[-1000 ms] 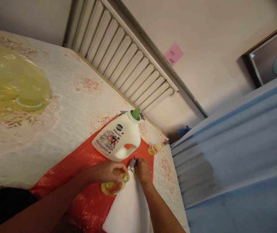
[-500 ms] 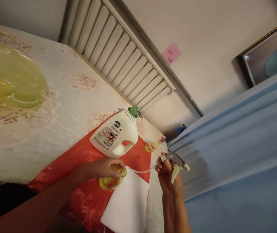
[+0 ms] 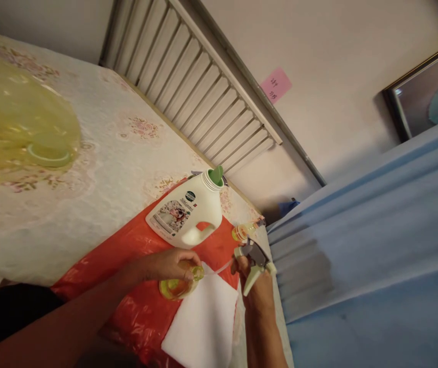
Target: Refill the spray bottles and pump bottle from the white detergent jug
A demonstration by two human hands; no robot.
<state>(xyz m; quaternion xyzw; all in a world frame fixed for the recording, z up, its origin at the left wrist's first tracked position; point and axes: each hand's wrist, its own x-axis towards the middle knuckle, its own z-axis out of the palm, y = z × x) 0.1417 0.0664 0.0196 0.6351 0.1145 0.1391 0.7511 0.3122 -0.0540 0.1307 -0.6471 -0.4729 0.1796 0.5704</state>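
In the head view, we look down on a table under a pale floral cloth point(image 3: 99, 168), with a crinkled red plastic sheet point(image 3: 127, 255) spread over its near part.

At about 6 o'clock our left hand point(image 3: 168, 263) is wrapped around a small clear round bottle of yellow-orange liquid point(image 3: 178, 286), pinning it to the red sheet. Its open neck points toward 3 o'clock, and the body looks tipped that way, though the fingers hide much of it.

Just to the right, our right hand point(image 3: 255, 286) is closed around a grey-and-cream plastic trigger sprayer head point(image 3: 255, 258), held just above the table. The sprayer's long axis runs from 10 o'clock to 4 o'clock, and its trigger hangs toward 6 o'clock. Its thin clear dip tube point(image 3: 219, 268) trails toward 9 o'clock, and the tip sits at the bottle's mouth; we cannot tell whether it is inside.

We judge the sprayer to be separated from the bottle, with nothing screwed on; joining or refilling remains undone.

A flat white foam sheet point(image 3: 203, 327) lies below the hands. A white handled detergent jug with a green spout point(image 3: 186, 214) lies at 12 o'clock from them, spout pointing to 1 o'clock. A second small amber bottle point(image 3: 244, 232) lies near the table's edge, beside blue cloth point(image 3: 375, 230).
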